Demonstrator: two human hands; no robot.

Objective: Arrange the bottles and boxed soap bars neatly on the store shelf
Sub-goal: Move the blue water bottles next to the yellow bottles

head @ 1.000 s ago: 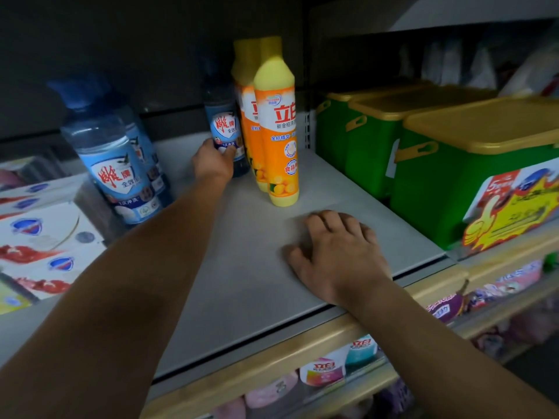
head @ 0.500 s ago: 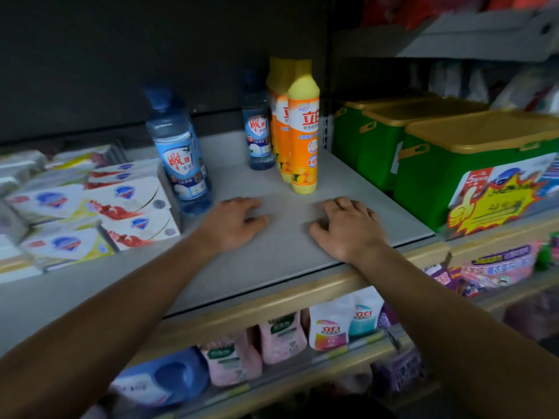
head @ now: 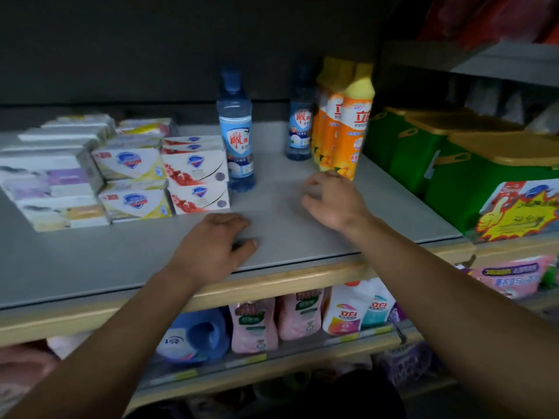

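Note:
Boxed soap bars lie stacked in rows on the left of the grey shelf. A blue bottle stands upright right beside them. Further back stands a second blue bottle, next to the orange-and-yellow bottles. My left hand rests on the shelf near its front edge, fingers loosely curled, holding nothing. My right hand hovers just in front of the orange bottles with relaxed fingers, holding nothing.
Green bins with yellow lids fill the right of the shelf. A wooden front lip edges the shelf. Pouches and bottles stand on the shelf below. A dark back wall closes the rear.
The view has pulled back and shifted left, showing more soap boxes. My right hand has lifted off the shelf toward the orange bottles. The left hand stays near the front edge.

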